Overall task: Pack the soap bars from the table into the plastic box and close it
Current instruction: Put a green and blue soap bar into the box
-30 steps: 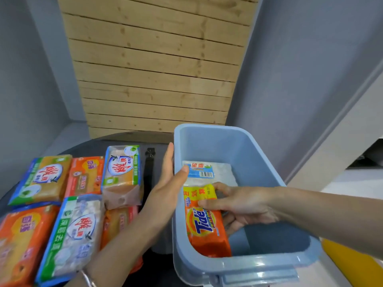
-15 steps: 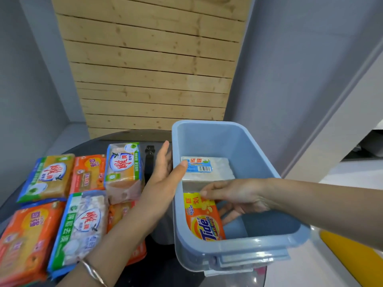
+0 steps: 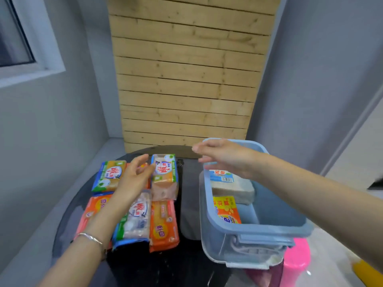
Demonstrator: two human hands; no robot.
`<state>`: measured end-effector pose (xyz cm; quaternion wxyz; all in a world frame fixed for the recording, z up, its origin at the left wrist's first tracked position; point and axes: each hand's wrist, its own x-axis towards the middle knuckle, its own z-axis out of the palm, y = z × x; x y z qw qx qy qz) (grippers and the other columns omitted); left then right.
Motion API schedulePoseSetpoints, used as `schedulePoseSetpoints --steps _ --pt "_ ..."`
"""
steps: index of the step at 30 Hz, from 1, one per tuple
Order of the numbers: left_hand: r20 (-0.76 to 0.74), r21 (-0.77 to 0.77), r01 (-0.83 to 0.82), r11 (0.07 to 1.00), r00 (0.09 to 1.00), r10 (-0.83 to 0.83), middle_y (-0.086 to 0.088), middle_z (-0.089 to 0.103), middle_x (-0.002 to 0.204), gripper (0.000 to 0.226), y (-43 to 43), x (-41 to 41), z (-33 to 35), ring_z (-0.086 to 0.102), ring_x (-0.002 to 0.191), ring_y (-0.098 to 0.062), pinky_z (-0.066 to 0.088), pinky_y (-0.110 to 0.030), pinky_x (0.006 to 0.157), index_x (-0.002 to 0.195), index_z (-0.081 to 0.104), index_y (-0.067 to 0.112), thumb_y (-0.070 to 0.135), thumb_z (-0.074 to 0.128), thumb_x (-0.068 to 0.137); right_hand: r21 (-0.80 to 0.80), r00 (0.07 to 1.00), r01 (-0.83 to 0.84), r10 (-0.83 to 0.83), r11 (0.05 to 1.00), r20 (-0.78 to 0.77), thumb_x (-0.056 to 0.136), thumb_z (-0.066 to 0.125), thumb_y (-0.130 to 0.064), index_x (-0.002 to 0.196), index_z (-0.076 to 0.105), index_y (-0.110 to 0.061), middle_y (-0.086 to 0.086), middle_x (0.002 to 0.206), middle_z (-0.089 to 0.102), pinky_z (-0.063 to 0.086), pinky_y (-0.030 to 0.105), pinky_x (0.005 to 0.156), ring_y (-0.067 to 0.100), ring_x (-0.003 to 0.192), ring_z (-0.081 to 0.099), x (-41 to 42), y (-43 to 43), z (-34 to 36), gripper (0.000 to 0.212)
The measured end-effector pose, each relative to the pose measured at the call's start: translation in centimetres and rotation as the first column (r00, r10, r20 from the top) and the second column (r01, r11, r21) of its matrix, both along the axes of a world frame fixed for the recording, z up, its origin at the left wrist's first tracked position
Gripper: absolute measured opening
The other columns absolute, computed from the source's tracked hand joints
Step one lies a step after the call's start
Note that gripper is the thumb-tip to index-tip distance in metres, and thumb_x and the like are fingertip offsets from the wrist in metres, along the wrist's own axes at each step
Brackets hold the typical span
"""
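Note:
The blue plastic box (image 3: 267,227) stands open at the right of the dark round table (image 3: 145,266). Inside it lie a white soap bar (image 3: 234,186) at the back and an orange Tide soap bar (image 3: 227,210) in front. Several wrapped soap bars lie in rows on the table's left half, among them a green-edged one (image 3: 164,177) and an orange one (image 3: 163,225). My left hand (image 3: 134,179) hovers open over these bars, holding nothing. Raised over the box's far left rim, my right hand (image 3: 226,157) is open and empty.
A grey lid-like sheet (image 3: 189,204) lies on the table between the soap rows and the box. A pink stool (image 3: 296,259) stands below the box at the right. A wooden slat panel (image 3: 186,79) leans on the wall behind the table.
My right hand let go of the Tide bar and rose out of the box. My left hand left the box rim and moved left over the soap bars. The view tilted up.

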<state>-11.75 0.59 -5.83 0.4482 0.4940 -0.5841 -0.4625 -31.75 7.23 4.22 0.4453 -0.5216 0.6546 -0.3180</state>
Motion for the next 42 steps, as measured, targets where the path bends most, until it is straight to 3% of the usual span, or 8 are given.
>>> schedulePoseSetpoints --steps 4,7,15,18,21,25,32,42 --pt "0.057 0.131 -0.018 0.991 0.998 0.011 -0.005 0.044 0.143 0.052 -1.0 0.4 -0.9 0.046 0.125 -0.022 0.051 -0.012 0.054 0.139 0.039 0.013 0.032 0.051 0.093 0.145 0.998 -0.004 -0.006 0.989 0.065 0.093 0.053 -0.036 0.135 0.046 -0.008 0.004 0.141 0.049 0.043 0.032 0.104 0.023 0.127 0.051 3.7 -4.0 -2.4 0.051" --pt "0.087 0.237 0.034 0.971 0.995 -0.056 -0.012 0.054 0.134 0.05 -2.2 -0.1 -1.4 0.054 0.117 -0.027 0.053 -0.03 0.082 0.136 0.044 0.01 0.04 0.039 0.096 0.244 0.998 0.008 -0.023 0.97 0.061 0.093 0.05 -0.043 0.126 0.055 -0.013 0.006 0.137 0.056 0.039 0.035 0.103 0.023 0.127 0.05 5.3 -6.3 -4.8 0.045" --pt "0.026 0.293 0.219 0.931 0.971 -0.237 0.001 0.067 0.092 0.045 -3.3 -1.6 -1.3 0.063 0.084 -0.01 0.05 -0.013 0.061 0.101 0.059 0.023 0.042 0.019 0.099 0.33 0.942 0.022 -0.13 0.944 0.31 0.091 0.047 -0.051 0.077 0.063 -0.019 -0.004 0.061 0.072 0.051 0.016 0.048 0.007 0.054 0.068 6.4 -7.9 -6.8 0.038" --pt "0.018 0.178 0.182 0.967 0.982 -0.188 -0.003 0.06 0.116 0.04 -3.7 -1.6 -1.5 0.058 0.107 -0.018 0.047 -0.03 0.09 0.117 0.052 0.027 0.041 0.019 0.099 0.252 0.916 0.07 -0.162 0.965 0.367 0.093 0.046 -0.048 0.097 0.064 -0.017 0.0 0.09 0.069 0.052 0.025 0.061 0.012 0.078 0.066 5.8 -7.6 -6.3 0.036" --pt "-0.05 -0.013 0.143 0.99 0.988 -0.143 -0.005 0.064 0.115 0.025 -4.2 -1.5 0.0 0.063 0.095 -0.015 0.051 -0.029 0.08 0.113 0.049 0.028 0.037 0.03 0.099 0.137 0.895 0.032 -0.089 0.99 0.437 0.094 0.044 -0.046 0.12 0.058 -0.015 0.003 0.111 0.064 0.051 0.027 0.076 0.016 0.1 0.061 4.9 -7.1 -4.9 0.042" --pt "-0.145 -0.109 0.169 0.98 0.972 -0.184 -0.005 0.069 0.106 0.017 -4.5 -1.6 3.6 0.07 0.077 -0.011 0.057 -0.028 0.067 0.11 0.044 0.028 0.032 0.048 0.093 -0.054 0.939 -0.02 0.037 0.998 0.341 0.094 0.042 -0.047 0.102 0.063 -0.028 -0.008 0.107 0.066 0.051 0.023 0.078 0.006 0.099 0.062 3.6 -5.5 -0.8 0.03" --pt "0.006 -0.097 0.326 0.94 0.945 -0.327 0.001 0.06 0.113 0.07 -4.2 -5.2 10.5 0.069 0.087 -0.01 0.055 -0.02 0.065 0.131 0.032 0.032 0.048 0.068 0.073 -0.217 0.95 -0.092 0.151 0.972 0.274 0.086 0.038 -0.058 0.119 0.065 -0.028 -0.005 0.12 0.07 0.055 0.025 0.087 0.011 0.11 0.064 -3.3 -1.2 4.2 0.052" --pt "0.329 0.188 0.746 0.639 0.566 -0.756 -0.001 0.076 0.101 0.041 -2.9 -16.2 10.0 0.071 0.086 -0.017 0.057 -0.033 0.08 0.106 0.067 0.022 0.051 0.066 0.076 -0.119 0.98 0.058 -0.035 0.991 0.194 0.079 0.036 -0.06 0.097 0.076 -0.031 -0.007 0.116 0.071 0.05 0.025 0.093 0.005 0.106 0.067 -14.7 4.8 0.4 0.053"
